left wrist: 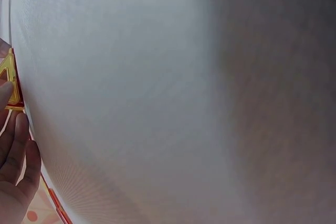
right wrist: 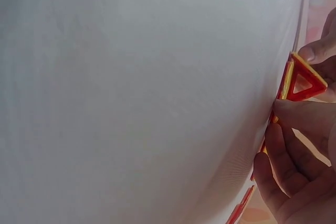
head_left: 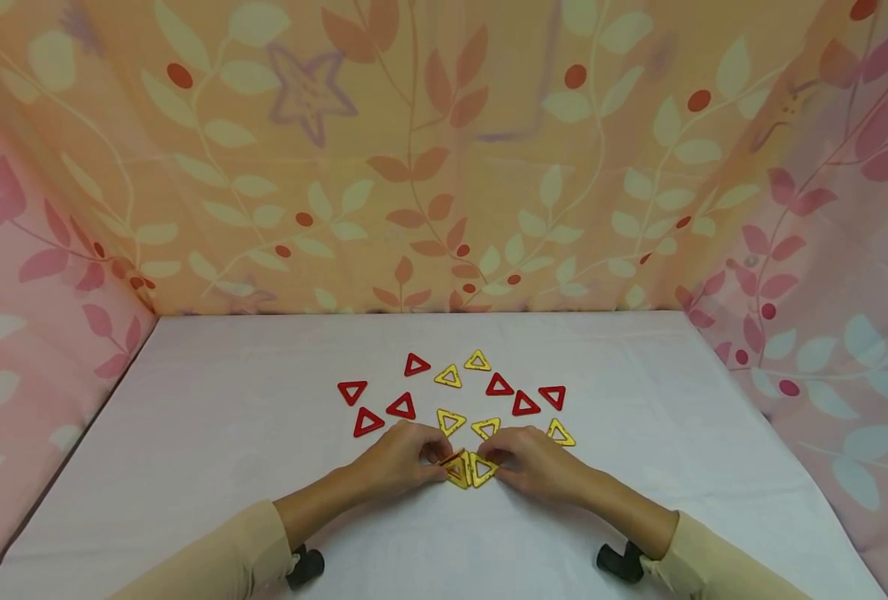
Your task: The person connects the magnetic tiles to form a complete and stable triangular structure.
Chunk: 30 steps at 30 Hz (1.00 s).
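Observation:
Near the front of the table, my left hand (head_left: pixel 412 457) pinches a small raised cluster of yellow and red triangle tiles, with a yellow triangle (head_left: pixel 456 473) facing the head camera. A red triangle (right wrist: pixel 300 91) of this cluster stands tilted up in the right wrist view. Thumb and fingers of my right hand (head_left: pixel 540 463) pinch a second yellow triangle (head_left: pixel 482 470) at its right corner. The two yellow triangles meet edge to edge, or nearly so. In the left wrist view, the left thumb lies over the cluster's yellow face (left wrist: pixel 14 85). Fingers partly hide the tiles.
Loose red triangles lie beyond the hands, among them one at the far left (head_left: pixel 352 383) and one at the right (head_left: pixel 561 390). Several yellow triangles, such as this one (head_left: pixel 451 412), lie between them on the white tablecloth (head_left: pixel 212 433). Patterned cloth walls (head_left: pixel 444 192) border the table.

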Motion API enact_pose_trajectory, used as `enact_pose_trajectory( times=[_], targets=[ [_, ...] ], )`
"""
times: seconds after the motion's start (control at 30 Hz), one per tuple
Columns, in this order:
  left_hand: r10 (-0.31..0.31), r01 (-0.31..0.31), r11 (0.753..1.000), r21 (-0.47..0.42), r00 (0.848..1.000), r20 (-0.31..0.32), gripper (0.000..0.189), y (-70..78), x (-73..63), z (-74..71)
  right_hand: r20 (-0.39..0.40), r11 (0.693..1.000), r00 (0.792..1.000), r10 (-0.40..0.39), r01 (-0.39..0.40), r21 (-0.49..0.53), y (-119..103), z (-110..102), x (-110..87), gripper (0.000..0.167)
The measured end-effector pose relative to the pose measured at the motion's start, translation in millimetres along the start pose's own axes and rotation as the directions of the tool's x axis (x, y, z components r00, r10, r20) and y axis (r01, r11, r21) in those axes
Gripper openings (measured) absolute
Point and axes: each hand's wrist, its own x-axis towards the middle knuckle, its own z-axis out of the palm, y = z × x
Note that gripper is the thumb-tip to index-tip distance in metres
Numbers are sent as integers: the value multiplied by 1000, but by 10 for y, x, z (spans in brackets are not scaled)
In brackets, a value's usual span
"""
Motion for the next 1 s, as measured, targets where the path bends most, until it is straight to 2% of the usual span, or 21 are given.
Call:
enact_pose_trajectory(
  times=[0.33, 0.53, 1.0],
  targets=[
    [-6, 6, 1000, 1, 1000, 3, 16, -4, -2, -4, 7, 998, 1000, -1, 1, 60, 2, 0, -1, 29],
    [11, -11, 1000, -3, 1000, 3, 17, 5, -7, -13, -8, 993, 1000, -14, 15, 113, -4, -18, -17, 30],
    [5, -5, 1000, -4, 1000, 9, 15, 10, -16, -14, -83, 980, 989, -123, 134, 145, -64, -43, 20, 28]
  ],
)
